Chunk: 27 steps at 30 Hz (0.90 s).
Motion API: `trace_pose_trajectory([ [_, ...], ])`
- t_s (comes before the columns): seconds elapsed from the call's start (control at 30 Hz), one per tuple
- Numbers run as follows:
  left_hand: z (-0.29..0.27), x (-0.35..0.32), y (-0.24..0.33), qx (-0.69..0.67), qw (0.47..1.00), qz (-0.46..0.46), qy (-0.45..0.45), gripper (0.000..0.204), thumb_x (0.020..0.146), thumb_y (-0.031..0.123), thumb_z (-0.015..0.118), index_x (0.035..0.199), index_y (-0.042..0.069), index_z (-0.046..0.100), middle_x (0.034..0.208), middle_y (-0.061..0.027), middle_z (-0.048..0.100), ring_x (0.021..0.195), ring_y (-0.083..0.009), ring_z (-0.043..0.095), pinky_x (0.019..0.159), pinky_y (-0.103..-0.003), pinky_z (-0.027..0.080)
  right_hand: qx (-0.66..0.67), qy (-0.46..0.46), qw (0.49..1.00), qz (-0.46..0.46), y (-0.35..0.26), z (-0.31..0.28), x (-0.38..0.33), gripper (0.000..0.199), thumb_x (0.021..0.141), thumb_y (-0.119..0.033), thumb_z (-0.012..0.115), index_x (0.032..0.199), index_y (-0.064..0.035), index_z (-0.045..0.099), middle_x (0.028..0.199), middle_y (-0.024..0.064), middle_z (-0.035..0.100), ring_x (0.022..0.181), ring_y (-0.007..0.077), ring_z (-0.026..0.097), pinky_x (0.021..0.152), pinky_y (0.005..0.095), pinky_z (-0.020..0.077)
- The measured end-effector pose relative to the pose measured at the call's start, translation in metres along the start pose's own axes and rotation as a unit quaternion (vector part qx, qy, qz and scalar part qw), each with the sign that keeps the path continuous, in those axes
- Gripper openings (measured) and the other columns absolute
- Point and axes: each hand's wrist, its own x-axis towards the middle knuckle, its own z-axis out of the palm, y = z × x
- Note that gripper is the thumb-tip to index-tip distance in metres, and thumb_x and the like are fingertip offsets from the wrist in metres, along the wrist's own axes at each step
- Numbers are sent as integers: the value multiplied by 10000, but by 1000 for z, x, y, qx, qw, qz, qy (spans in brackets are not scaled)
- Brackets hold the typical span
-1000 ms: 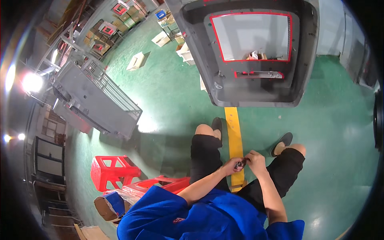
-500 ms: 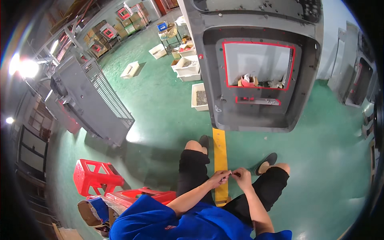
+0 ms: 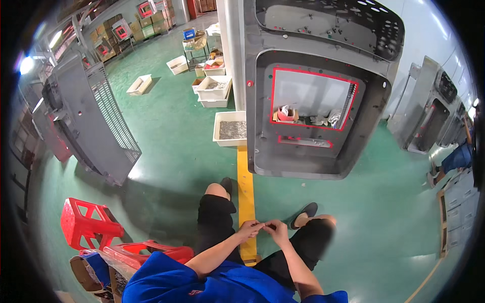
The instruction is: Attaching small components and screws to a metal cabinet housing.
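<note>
Evidently, both hands have stayed together over the knees: left hand [image 3: 250,230] and right hand [image 3: 276,227] pinch a small part [image 3: 263,225] between their fingertips, too small to identify, while the grey panel [image 3: 313,96] ahead has drawn nearer.

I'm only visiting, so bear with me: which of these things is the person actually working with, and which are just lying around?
In use: left hand and right hand, pinching a small part, too tiny to identify; grey panel just ahead.

Lying about: red stool, white trays, grey grille panel, cardboard box.
</note>
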Motion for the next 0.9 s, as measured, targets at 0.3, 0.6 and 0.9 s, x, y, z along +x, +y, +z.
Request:
trace_pose_trajectory([
  [0.3, 1, 3, -2, -62, 997, -32, -33, 288, 917, 337, 579, 859, 60, 529, 631, 54, 390, 472, -26, 330, 411, -187, 229, 80, 12, 996, 48, 6, -3, 4, 120, 809, -66, 667, 866, 39, 666, 662, 57, 637, 580, 89, 582, 540, 241, 467],
  [0.6, -1, 10, -9, -92, 992, -45, -72, 330, 932, 384, 535, 828, 73, 499, 660, 49, 400, 471, -29, 331, 416, -183, 239, 85, -17, 995, 48, 11, -5, 3, 130, 844, -87, 646, 873, 40, 647, 679, 32, 625, 599, 76, 568, 542, 228, 469],
  [0.9, 4, 17, -15, 17, 1000, -4, -25, 276, 949, 329, 515, 864, 67, 528, 654, 36, 422, 469, -43, 347, 413, -210, 236, 43, -52, 995, 75, 27, -6, 9, 142, 865, -101, 616, 871, 38, 644, 652, 29, 618, 572, 82, 563, 518, 231, 458],
])
